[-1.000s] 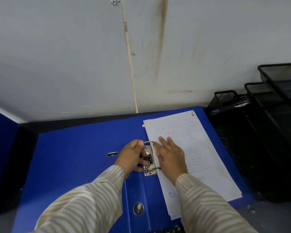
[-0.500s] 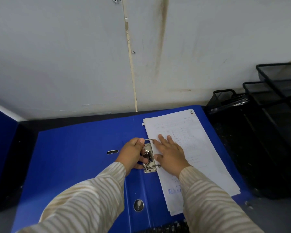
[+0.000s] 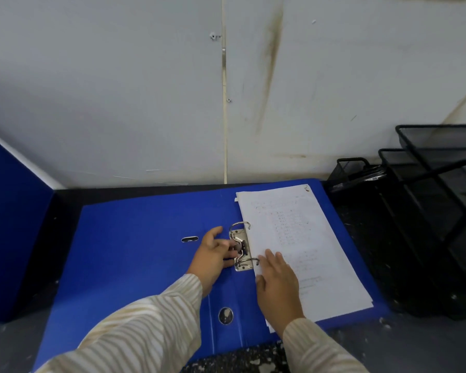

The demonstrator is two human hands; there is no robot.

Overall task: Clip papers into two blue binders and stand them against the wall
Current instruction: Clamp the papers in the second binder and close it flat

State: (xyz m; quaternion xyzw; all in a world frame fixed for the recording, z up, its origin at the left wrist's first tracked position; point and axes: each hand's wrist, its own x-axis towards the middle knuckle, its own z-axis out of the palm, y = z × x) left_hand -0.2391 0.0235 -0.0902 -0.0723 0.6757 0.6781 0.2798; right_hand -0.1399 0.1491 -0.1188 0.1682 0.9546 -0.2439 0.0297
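Note:
A blue lever-arch binder point(image 3: 135, 259) lies open and flat on the desk, close to the wall. A stack of white printed papers point(image 3: 307, 238) rests on its right half, with the left edge against the metal ring mechanism point(image 3: 242, 249). My left hand point(image 3: 213, 259) reaches in from the left, thumb raised, fingertips closed on the mechanism's small lever. My right hand point(image 3: 279, 286) lies flat on the lower left part of the papers, just right of the lower ring. I cannot tell whether the rings pass through the sheets.
A dark blue panel or second binder point(image 3: 11, 224) stands upright at the far left. Black mesh letter trays point(image 3: 436, 211) and a small mesh holder point(image 3: 347, 170) fill the right side. The stained grey wall point(image 3: 145, 103) rises directly behind the binder.
My right hand has slid down the papers toward me, uncovering both rings. My left hand has loosened, thumb lifted, fingers still at the lever.

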